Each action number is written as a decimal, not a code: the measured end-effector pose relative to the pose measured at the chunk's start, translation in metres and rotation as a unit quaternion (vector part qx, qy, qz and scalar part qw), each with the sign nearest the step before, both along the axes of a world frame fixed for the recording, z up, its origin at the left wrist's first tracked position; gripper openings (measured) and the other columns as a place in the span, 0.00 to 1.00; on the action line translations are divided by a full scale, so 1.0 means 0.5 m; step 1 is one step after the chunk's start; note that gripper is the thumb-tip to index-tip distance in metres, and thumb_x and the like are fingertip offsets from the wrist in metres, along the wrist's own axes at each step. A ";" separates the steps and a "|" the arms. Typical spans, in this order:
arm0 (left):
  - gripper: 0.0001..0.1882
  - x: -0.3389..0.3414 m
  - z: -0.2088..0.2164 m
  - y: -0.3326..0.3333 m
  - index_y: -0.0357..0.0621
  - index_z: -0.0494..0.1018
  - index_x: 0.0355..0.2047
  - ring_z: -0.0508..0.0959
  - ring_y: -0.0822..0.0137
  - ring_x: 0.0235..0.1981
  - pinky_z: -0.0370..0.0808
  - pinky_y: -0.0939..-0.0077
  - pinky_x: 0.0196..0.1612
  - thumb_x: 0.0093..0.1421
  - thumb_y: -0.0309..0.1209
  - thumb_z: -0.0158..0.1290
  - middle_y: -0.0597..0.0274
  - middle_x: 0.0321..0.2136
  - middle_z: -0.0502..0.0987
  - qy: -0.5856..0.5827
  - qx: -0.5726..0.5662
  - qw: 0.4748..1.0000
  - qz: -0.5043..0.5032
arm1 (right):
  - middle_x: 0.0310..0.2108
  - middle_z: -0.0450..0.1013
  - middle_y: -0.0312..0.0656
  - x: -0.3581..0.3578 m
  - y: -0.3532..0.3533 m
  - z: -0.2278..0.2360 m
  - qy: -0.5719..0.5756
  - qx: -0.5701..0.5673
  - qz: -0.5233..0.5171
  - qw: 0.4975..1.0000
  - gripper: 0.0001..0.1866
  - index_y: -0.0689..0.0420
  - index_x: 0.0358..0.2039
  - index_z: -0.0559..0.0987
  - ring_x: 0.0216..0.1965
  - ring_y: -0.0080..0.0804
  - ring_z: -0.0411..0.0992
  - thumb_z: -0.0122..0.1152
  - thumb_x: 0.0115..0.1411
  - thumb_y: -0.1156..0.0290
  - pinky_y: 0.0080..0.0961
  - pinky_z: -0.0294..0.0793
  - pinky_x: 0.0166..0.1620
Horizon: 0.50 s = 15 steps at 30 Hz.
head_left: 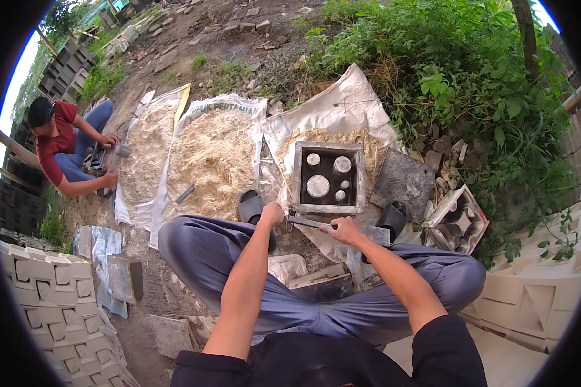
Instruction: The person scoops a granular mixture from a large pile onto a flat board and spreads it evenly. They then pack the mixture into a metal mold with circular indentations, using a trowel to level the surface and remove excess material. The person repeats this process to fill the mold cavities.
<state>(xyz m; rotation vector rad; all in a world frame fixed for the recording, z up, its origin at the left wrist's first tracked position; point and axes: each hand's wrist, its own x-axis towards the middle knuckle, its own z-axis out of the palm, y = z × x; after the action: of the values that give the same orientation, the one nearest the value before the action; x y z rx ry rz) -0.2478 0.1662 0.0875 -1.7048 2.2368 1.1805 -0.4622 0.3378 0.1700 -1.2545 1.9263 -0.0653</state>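
Note:
In front of me stands a square box mould [297, 169] with a grey rim and dark inside. Several pale round discs of different sizes, such as the large disc [317, 186], show within it. A dark, flat metal bar [306, 222] runs along the mould's near side, apparently just in front of it. My right hand [346, 231] is closed round the bar's right end. At the other end, beside a small metal fitting, my left hand [274, 214] is closed too; what lies in its fingers is hidden.
Sacks spread with pale powder [213, 155] lie ahead to the left. A dark square plate [403, 184] leans right of the mould, near an open mould with shaped pieces [457, 222]. A co-worker [71, 138] crouches far left. Patterned pale blocks [58, 290] are stacked at left.

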 end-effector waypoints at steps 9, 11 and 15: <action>0.17 0.036 -0.027 0.015 0.40 0.77 0.42 0.78 0.46 0.45 0.74 0.60 0.49 0.52 0.27 0.49 0.42 0.41 0.79 -0.014 0.053 0.996 -0.068 | 0.37 0.78 0.55 0.015 -0.040 -0.050 0.079 0.007 0.078 0.994 0.38 0.54 0.40 0.83 0.42 0.53 0.76 0.52 0.53 0.30 0.46 0.74 0.45; 0.19 0.048 -0.012 0.006 0.40 0.74 0.46 0.78 0.46 0.46 0.74 0.61 0.48 0.53 0.27 0.49 0.41 0.41 0.78 -0.016 0.034 0.998 -0.055 | 0.38 0.78 0.54 0.045 -0.058 -0.048 0.084 0.026 0.085 0.993 0.34 0.56 0.39 0.83 0.43 0.52 0.76 0.55 0.54 0.34 0.45 0.75 0.45; 0.20 -0.010 0.080 0.008 0.37 0.72 0.50 0.77 0.48 0.48 0.72 0.62 0.51 0.61 0.36 0.50 0.39 0.43 0.77 0.066 0.019 0.996 -0.063 | 0.42 0.78 0.50 0.090 -0.076 -0.044 0.126 0.035 0.115 0.985 0.23 0.56 0.38 0.83 0.47 0.48 0.77 0.61 0.56 0.49 0.42 0.77 0.45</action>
<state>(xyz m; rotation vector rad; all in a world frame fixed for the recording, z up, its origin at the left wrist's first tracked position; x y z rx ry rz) -0.2527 0.1702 0.1275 -1.4884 2.3402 1.3343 -0.4175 0.2999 0.1479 -1.4850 1.9604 0.2919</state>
